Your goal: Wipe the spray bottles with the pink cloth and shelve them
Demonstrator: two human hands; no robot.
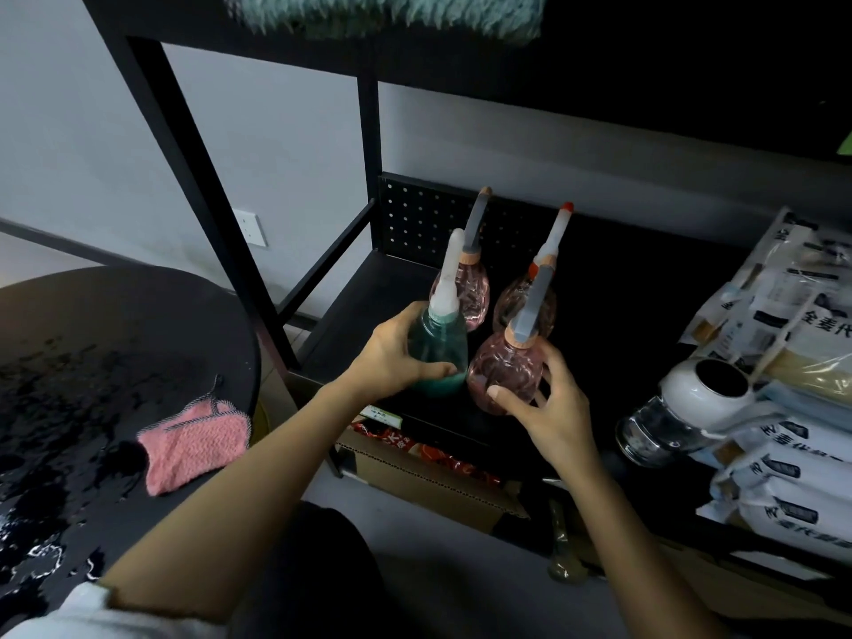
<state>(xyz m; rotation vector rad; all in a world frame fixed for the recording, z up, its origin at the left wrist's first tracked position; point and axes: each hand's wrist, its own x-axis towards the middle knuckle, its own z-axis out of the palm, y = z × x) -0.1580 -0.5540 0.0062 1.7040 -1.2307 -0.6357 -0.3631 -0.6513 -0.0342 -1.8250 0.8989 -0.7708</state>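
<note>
My left hand [392, 357] grips a teal spray bottle [438, 348] with a white nozzle at the front of the black shelf [350, 311]. Beside it, my right hand [548, 403] curls round a pink spray bottle [505, 375] with a grey nozzle. Two more pink bottles stand behind them: one with a grey nozzle [468, 288] and one with a white, red-tipped nozzle [521, 302]. The pink cloth [196, 442] lies folded on the round black table [92, 343] at the left, away from both hands.
Stacked white packets [793, 343] and a white-lidded glass jar [677, 408] crowd the shelf's right side. A cardboard box [428, 481] sits under the shelf. The table top is wet. A perforated black panel [419, 219] backs the shelf; a fluffy teal item [382, 11] lies on top.
</note>
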